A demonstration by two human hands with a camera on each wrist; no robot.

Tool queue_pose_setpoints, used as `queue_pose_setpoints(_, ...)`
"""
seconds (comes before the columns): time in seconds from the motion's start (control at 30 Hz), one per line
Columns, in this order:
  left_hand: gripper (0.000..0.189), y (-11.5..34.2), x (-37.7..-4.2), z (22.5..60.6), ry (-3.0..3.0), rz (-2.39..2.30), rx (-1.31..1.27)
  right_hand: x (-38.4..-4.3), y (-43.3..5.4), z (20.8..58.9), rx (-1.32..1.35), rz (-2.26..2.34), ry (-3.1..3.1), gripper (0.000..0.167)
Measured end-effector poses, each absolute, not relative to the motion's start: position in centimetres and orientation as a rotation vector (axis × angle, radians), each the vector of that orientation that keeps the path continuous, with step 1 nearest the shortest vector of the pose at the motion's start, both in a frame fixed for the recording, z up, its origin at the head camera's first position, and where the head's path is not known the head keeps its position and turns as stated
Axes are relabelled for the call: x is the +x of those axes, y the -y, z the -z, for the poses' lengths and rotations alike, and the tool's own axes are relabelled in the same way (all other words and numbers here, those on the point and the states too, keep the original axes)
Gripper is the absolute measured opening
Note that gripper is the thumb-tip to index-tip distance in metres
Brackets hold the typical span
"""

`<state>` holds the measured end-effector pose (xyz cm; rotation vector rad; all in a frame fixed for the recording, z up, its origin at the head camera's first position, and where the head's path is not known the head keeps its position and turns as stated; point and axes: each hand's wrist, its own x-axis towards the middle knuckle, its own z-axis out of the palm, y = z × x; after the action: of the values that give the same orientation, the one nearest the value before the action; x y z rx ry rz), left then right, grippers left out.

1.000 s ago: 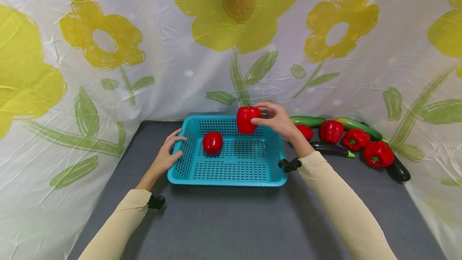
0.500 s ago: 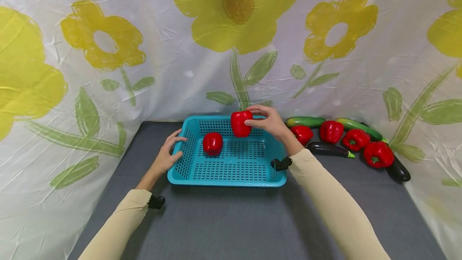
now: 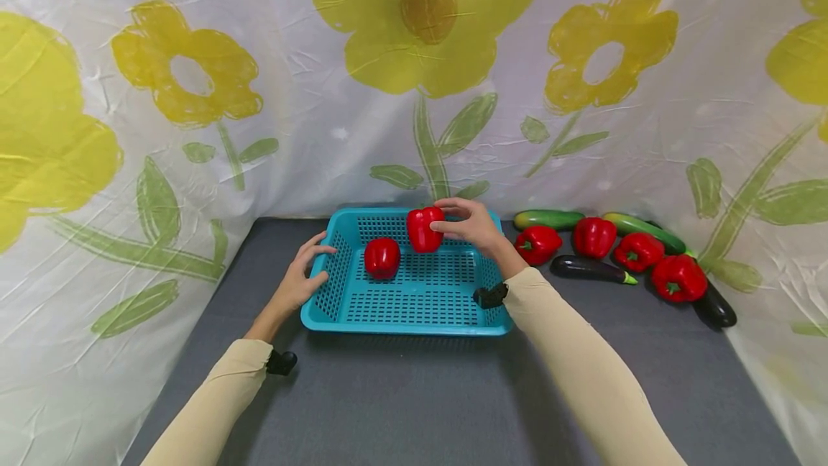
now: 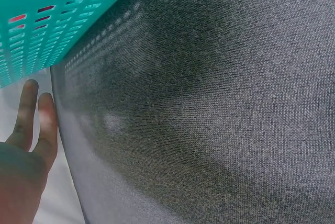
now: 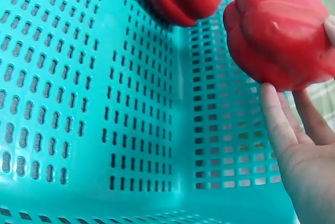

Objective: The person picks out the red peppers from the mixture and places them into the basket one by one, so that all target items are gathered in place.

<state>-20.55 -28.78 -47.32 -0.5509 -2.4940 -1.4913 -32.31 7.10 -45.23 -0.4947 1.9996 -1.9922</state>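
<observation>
In the head view my right hand (image 3: 467, 227) pinches a red bell pepper (image 3: 424, 230) over the back part of the blue plastic basket (image 3: 407, 328). The right wrist view shows the held bell pepper (image 5: 280, 35) tilted, with fingertips under it and the thumb at its side. A second red bell pepper (image 3: 382, 259) lies inside the basket, left of the held one. My left hand (image 3: 299, 277) rests at the basket's left rim, its fingers spread loosely over the edge. Two extended fingers (image 4: 47, 122) appear below the basket wall in the left wrist view.
Right of the basket lie several red bell peppers (image 3: 594, 236), a dark eggplant (image 3: 587, 268) with another at the far right, and green cucumbers (image 3: 550, 218). A flower-printed curtain (image 3: 310, 149) borders the grey-covered table (image 3: 401, 401) at the back and sides.
My right hand has moved left and slightly downward with the bell pepper, which is now tilted and nearer the one in the basket. My left hand has stayed at the rim.
</observation>
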Motion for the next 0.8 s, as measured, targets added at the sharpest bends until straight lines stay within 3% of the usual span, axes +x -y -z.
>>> queue_pose_setpoints(0.8,0.039,28.9,-20.6,47.3,2.500,1.501,-0.530,-32.3,-5.9,47.8,-0.334,1.908,-1.944,0.046)
